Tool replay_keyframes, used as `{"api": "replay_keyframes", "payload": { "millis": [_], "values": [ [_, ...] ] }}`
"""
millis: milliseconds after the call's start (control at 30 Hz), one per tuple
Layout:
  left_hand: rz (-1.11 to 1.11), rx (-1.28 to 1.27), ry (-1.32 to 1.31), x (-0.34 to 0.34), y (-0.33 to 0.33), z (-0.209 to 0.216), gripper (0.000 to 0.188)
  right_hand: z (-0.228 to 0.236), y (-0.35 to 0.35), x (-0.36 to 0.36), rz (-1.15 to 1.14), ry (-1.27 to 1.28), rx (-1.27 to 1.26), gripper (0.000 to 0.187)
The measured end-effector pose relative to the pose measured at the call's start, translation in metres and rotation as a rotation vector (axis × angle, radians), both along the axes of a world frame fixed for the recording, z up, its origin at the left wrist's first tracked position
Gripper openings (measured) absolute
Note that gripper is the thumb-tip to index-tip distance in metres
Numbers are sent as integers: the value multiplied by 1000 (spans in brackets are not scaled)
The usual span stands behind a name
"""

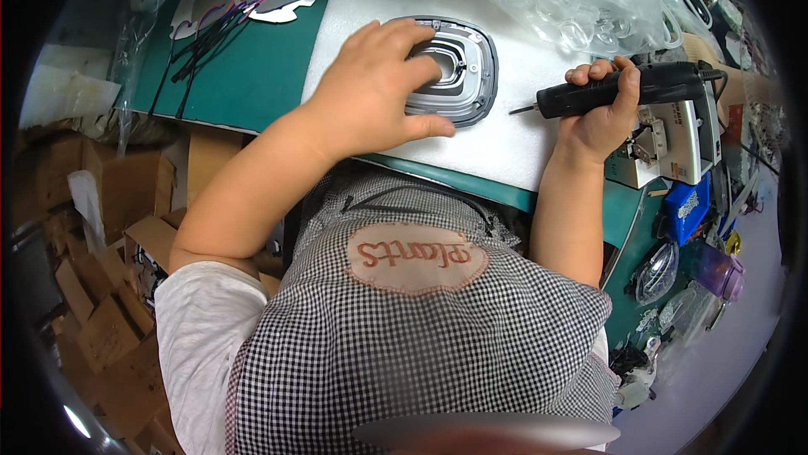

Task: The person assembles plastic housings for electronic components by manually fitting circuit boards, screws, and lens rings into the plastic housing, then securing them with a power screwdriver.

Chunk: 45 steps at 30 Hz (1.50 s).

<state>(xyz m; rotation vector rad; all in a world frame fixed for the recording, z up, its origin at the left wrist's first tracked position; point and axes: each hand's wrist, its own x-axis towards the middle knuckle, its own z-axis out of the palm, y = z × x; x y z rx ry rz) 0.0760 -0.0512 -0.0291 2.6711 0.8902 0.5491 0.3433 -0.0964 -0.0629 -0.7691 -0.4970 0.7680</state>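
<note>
As left hand [370, 80] lies spread on ringed plastic frame [475, 76], right hand [602, 127] curled round cylindrical black screwdriver [587, 100]

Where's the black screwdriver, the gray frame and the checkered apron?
Black screwdriver [593, 96]: head view, on its thick body.
Gray frame [477, 76]: head view, on its right side.
Checkered apron [412, 329]: head view, on its front, below the patch.

housing [481, 68] on sheet [523, 59] | wires [202, 55] left | bag [555, 0] behind, right | screwdriver [557, 101] right of housing
</note>
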Motion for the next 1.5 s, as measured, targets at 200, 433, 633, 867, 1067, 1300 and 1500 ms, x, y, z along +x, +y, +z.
{"api": "replay_keyframes", "payload": {
  "millis": [200,433,633,867,1067,1300,1500],
  "values": [
    [-59,-130,128,4,0,4,34,3,-1,-5,-27,10,-6,28],
    [-78,-56,162,28,11,36,29,3,-6,-5,-9,-19,38,27],
    [-150,146,-161,124,45,35,17,3,-12,-3,53,-38,177,32],
    [-31,126,187,199,72,-3,22,3,-8,1,42,-18,178,35],
    [-41,-198,-13,179,72,12,23,4,-6,0,34,-17,172,35],
    [-28,-1093,-248,98,48,52,33,2,-8,-1,48,-6,154,32],
    [253,-1055,-224,44,26,47,25,-3,-7,3,60,-29,172,34]
  ]
}}
